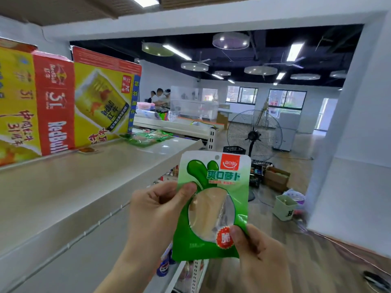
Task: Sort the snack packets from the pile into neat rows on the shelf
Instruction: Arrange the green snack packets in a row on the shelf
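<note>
A green radish snack packet (pixel 211 206) is held upright just below the middle of the view, toward six o'clock, off the front edge of the cream shelf (pixel 63 187) and touching no part of it. The left hand (pixel 152 216) pinches the packet's nine o'clock edge, thumb on the front and the other fingers hidden behind the film. The right hand (pixel 260 256) pinches the five o'clock corner, its thumb partly covering a round red seal; its fingers are also out of sight behind the packet, and both wrists are cut off by the lower border. A clear window shows pale contents, too glossy to make out well. On the shelf at eleven o'clock lies a small cluster of similar green packets (pixel 146 138), their number unclear through glare, just beside the yellow and red Red Bull cartons (pixel 101 102), which run off the nine o'clock edge. At two o'clock from the packet stands a pedestal fan (pixel 254 134), its base hidden behind the packet. Lower shelf goods beneath the hands are mostly hidden.
</note>
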A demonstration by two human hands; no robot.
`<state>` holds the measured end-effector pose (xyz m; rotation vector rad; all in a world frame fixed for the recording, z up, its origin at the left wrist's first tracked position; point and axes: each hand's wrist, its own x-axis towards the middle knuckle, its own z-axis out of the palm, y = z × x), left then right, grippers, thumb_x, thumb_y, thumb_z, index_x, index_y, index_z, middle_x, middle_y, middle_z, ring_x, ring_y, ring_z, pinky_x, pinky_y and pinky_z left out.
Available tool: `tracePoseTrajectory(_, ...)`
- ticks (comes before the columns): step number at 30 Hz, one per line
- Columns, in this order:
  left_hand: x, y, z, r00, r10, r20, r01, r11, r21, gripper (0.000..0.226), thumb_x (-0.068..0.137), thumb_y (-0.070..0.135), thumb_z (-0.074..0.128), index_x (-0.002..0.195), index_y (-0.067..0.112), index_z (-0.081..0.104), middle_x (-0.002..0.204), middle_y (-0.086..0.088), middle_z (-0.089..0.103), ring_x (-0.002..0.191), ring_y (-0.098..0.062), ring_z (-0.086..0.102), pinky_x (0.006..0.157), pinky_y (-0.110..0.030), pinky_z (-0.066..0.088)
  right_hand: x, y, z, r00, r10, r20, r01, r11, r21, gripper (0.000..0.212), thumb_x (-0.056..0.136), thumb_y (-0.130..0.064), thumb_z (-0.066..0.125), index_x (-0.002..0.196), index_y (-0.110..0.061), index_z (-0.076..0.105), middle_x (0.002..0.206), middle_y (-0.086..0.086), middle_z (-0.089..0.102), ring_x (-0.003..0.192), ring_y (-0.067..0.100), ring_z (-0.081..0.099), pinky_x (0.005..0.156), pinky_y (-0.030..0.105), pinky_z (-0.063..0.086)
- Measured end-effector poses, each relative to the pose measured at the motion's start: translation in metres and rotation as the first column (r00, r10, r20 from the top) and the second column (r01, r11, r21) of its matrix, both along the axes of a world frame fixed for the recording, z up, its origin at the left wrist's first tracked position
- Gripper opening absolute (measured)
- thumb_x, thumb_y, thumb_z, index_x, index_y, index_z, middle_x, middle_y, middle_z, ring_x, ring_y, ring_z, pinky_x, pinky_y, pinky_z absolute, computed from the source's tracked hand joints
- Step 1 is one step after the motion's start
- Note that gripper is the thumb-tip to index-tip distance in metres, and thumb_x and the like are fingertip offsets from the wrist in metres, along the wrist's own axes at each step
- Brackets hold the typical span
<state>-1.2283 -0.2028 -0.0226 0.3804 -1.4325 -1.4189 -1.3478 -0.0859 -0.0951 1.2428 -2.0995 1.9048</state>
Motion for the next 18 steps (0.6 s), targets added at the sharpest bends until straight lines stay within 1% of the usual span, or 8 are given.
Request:
tracePoseTrajectory(3,-0.016,-0.027,-0.003,1.0,0.005,0.001,-0.005,0.999,0.036,0.011,0.077,0.007,0.074,0.07,0.014,0.079,0.068,-0.009,0.074,0.053,-0.013,0.067,0.047,-0.018,0.049,-0.012,-0.027,0.002,1.0,-0.003,0.004,0.003,0.999,-0.035,0.033,0.082,-0.015,0.071,0.061,-0.042,0.071,0.051,-0.009,0.063,0.042,-0.006,0.049,0.044,0.008,0.037)
tracePoseTrajectory(7,-0.04,-0.057,-0.004,1.0,0.003,0.0,-0.003,0.998,0.056,0.01,0.076,0.012,0.075,0.068,0.017,0.08,0.067,-0.01,0.073,0.054,-0.015,0.066,0.05,-0.022,0.052,-0.032,-0.057,0.004,1.0,-0.029,-0.005,0.029,0.998,-0.053,0.007,0.079,-0.041,0.066,0.078,-0.047,0.069,0.055,-0.011,0.066,0.049,-0.002,0.056,0.048,0.009,0.04)
tracePoseTrajectory(8,-0.046,-0.063,-0.004,1.0,-0.004,-0.003,0.004,0.998,0.058,0.009,0.074,0.014,0.076,0.068,0.018,0.08,0.067,-0.01,0.073,0.055,-0.016,0.065,0.051,-0.024,0.053,-0.039,-0.064,0.002,1.0,-0.026,0.006,0.027,0.998,-0.051,0.006,0.08,-0.053,0.067,0.08,-0.047,0.07,0.059,-0.009,0.069,0.052,0.0,0.06,0.051,0.012,0.044)
tracePoseTrajectory(10,-0.059,-0.072,-0.003,0.999,-0.038,-0.014,0.039,0.997,0.067,0.006,0.069,0.021,0.075,0.067,0.018,0.079,0.067,-0.01,0.073,0.056,-0.017,0.065,0.052,-0.025,0.053,-0.053,-0.073,-0.005,1.0,-0.018,0.017,0.02,0.997,-0.078,0.034,0.067,-0.078,0.062,0.08,-0.048,0.072,0.066,-0.004,0.072,0.059,0.011,0.068,0.057,0.022,0.052)
tracePoseTrajectory(11,-0.066,-0.076,-0.004,0.998,-0.062,-0.027,0.064,0.995,0.077,0.009,0.067,0.023,0.075,0.067,0.015,0.079,0.067,-0.011,0.073,0.056,-0.017,0.066,0.051,-0.025,0.053,-0.059,-0.076,-0.006,0.998,-0.052,0.028,0.054,0.994,-0.097,0.035,0.066,-0.079,0.062,0.078,-0.048,0.072,0.066,-0.003,0.073,0.061,0.015,0.069,0.059,0.025,0.054)
tracePoseTrajectory(13,-0.08,-0.081,-0.006,0.994,-0.098,-0.049,0.103,0.989,0.11,0.014,0.065,0.022,0.074,0.069,0.01,0.079,0.068,-0.013,0.073,0.055,-0.016,0.067,0.048,-0.021,0.051,-0.069,-0.081,-0.006,0.995,-0.078,0.057,0.083,0.993,-0.084,0.006,0.078,-0.052,0.072,0.074,-0.048,0.073,0.066,-0.002,0.073,0.061,0.017,0.069,0.06,0.025,0.054)
tracePoseTrajectory(15,-0.094,-0.086,-0.009,0.992,-0.119,-0.037,0.122,0.986,0.117,0.015,0.066,0.022,0.074,0.071,0.01,0.08,0.07,-0.012,0.074,0.058,-0.017,0.069,0.049,-0.021,0.052,-0.082,-0.082,-0.007,0.993,-0.107,0.051,0.111,0.99,-0.081,0.008,0.08,-0.044,0.075,0.074,-0.046,0.073,0.065,-0.002,0.072,0.061,0.017,0.069,0.061,0.028,0.055)
tracePoseTrajectory(18,-0.114,-0.092,-0.012,0.991,-0.129,-0.037,0.133,0.981,0.138,0.013,0.066,0.024,0.074,0.071,0.013,0.08,0.072,-0.012,0.074,0.061,-0.019,0.07,0.052,-0.023,0.054,-0.101,-0.087,-0.011,0.993,-0.104,0.055,0.109,0.989,-0.099,0.052,0.058,-0.09,0.056,0.079,-0.045,0.072,0.065,-0.001,0.072,0.062,0.021,0.069,0.062,0.038,0.056)
